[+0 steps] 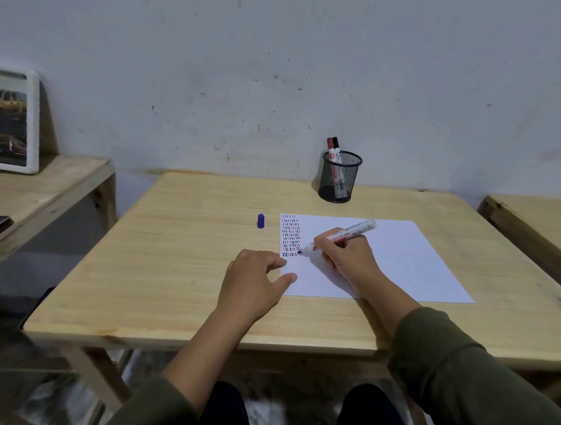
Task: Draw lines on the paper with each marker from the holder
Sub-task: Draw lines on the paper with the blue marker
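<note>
Right hand (pixel 345 257) closed in a writing grip around one marker (pixel 341 237), fingers pinching the barrel low, near the nib; nib touches the paper (pixel 371 259) at the foot of a block of short dashes (pixel 290 235) in the sheet's far-left corner. Marker is uncapped and leans up and to the right, tail end clear of the hand. Left hand (pixel 253 285) holds nothing: it lies palm down on the surface (pixel 165 249), fingers loosely curled, thumb and fingertips resting on the paper's left edge and pinning it. Judgement on handling: marker looks light and rigid, smooth plastic barrel, best held low for control; paper is thin and will likely slide or buckle unless held flat, so the left hand's pin matters. Count: one sheet; one marker in hand; two markers standing in the holder (pixel 339 177), one with a red cap, one with a dark cap; one loose blue cap (pixel 260 221) lying on the surface just left of the sheet, apart from it. Holder is black mesh, at the far side of the surface near the wall, well apart from the hands. Dashes show dark blue, red and black rows; exact number too small to tell.
</note>
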